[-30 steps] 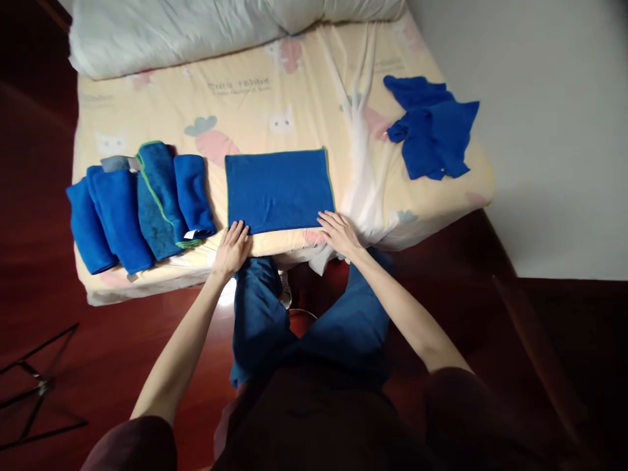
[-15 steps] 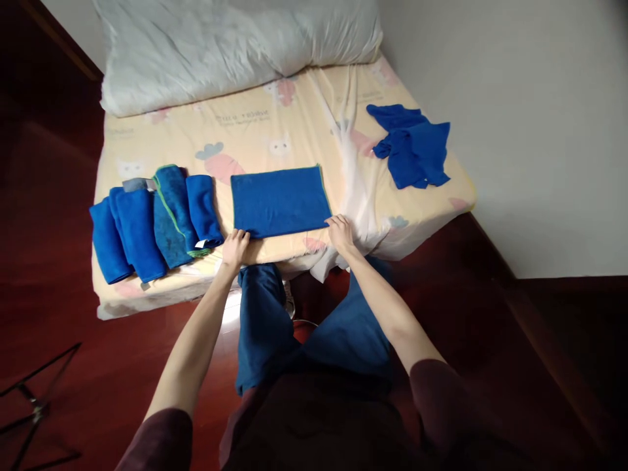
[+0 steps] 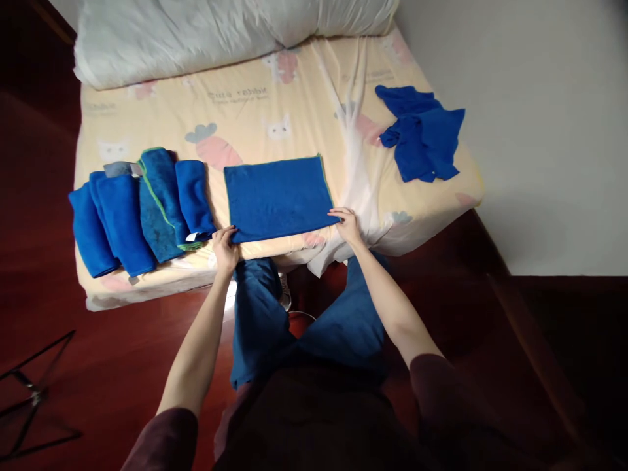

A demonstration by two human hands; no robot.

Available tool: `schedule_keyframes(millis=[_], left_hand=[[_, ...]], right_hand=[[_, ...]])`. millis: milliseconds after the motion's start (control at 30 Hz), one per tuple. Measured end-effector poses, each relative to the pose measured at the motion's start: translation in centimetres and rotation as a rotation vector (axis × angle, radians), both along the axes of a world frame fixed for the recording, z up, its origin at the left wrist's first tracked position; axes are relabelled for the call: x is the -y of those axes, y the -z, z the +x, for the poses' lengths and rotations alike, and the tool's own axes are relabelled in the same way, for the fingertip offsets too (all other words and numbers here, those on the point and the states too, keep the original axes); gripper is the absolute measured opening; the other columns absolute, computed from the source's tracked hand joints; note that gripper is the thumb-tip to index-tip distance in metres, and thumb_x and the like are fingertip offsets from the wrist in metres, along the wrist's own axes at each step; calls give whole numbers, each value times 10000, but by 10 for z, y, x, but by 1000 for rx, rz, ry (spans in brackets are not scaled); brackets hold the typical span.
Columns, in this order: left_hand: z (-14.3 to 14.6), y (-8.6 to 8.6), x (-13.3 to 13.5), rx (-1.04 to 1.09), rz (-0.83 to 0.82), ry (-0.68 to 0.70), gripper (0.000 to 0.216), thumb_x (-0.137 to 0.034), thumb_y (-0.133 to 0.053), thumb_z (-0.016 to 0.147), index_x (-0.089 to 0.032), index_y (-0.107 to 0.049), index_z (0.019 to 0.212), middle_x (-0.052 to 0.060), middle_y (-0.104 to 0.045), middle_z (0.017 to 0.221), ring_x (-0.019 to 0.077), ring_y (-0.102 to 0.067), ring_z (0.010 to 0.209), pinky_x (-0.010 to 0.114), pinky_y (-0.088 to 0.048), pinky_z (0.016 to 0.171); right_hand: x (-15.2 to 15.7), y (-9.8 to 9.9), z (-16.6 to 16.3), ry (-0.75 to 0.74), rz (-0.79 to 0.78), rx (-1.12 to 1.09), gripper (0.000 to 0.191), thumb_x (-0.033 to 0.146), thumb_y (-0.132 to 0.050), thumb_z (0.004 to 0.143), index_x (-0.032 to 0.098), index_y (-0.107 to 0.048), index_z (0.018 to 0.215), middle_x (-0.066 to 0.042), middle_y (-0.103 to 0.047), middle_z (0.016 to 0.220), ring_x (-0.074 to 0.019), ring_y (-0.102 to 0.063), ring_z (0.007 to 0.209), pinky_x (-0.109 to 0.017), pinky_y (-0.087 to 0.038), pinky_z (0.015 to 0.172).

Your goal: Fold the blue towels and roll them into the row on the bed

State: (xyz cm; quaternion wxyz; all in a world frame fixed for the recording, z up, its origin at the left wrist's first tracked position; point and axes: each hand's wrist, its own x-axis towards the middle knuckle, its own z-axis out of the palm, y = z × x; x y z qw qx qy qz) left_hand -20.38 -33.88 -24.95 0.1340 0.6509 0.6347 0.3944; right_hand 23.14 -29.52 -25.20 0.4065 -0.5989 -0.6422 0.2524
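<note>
At 6 o'clock of the bed (image 3: 294, 118), near its front edge, a flat blue towel (image 3: 277, 197) is laid out, folded to a rectangle. Its near-left corner is pinched by the left hand (image 3: 224, 243); its near-right corner is gripped by the right hand (image 3: 347, 224). At 9 o'clock of the towel, four rolled towels (image 3: 142, 209) are lined up, just beside it. At 2 o'clock, a crumpled blue pile (image 3: 420, 134) is well apart. Risk: uneven pull at the corners would probably skew the fold; the towel sits near the mattress edge, so a slip off is likely if dragged toward 6 o'clock.
</note>
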Motion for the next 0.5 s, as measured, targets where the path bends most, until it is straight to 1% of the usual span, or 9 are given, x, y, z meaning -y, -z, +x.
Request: schedule_keyframes(millis=[133,267,367,433,467,500], left_hand=[[2,-4,6,43,-9,-43,558,-15,-457,669,-188,-748,1113,102,-755,1201,304,-596,1193,478,-476,1080],[1,-8,11,56,11,-55,494,-37,-466,707,-189,-737,1091,109,-753,1140,304,-589,1149,449,-490,1013],[-1,-8,11,49,-9,-67,375,-81,-503,787,-194,-723,1069,116,-726,1059,303,-579,1081,431,-482,958],[-3,-7,9,61,-33,-99,218,-157,-531,885,-203,-701,1015,112,-696,1003,292,-574,1031,420,-467,945],[-3,-6,8,73,-42,-122,146,-212,-542,933,-207,-682,974,106,-676,967,284,-571,1001,414,-461,938],[-4,-5,7,87,-50,-147,131,-270,-549,971,-210,-660,938,97,-654,931,274,-567,969,407,-457,926]], right_hand=[[-1,0,5,-26,-18,-179,499,22,-503,651,209,-833,975,-71,-800,1224,-235,-725,1215,-430,-514,1170],[-1,3,6,-19,-60,-317,420,120,-536,674,180,-818,979,-100,-817,1142,-255,-758,1127,-423,-549,1112],[-3,7,5,40,-79,-346,285,207,-599,699,179,-786,912,-100,-813,1044,-257,-759,1034,-401,-574,1032],[-5,8,4,82,-88,-354,182,303,-653,748,190,-745,856,-82,-789,938,-241,-741,930,-376,-590,933],[-5,8,3,96,-93,-354,183,372,-675,776,197,-713,813,-66,-761,866,-228,-720,859,-360,-590,868],[-5,8,3,107,-95,-352,247,450,-690,799,205,-676,770,-47,-721,794,-213,-690,789,-343,-579,802]])
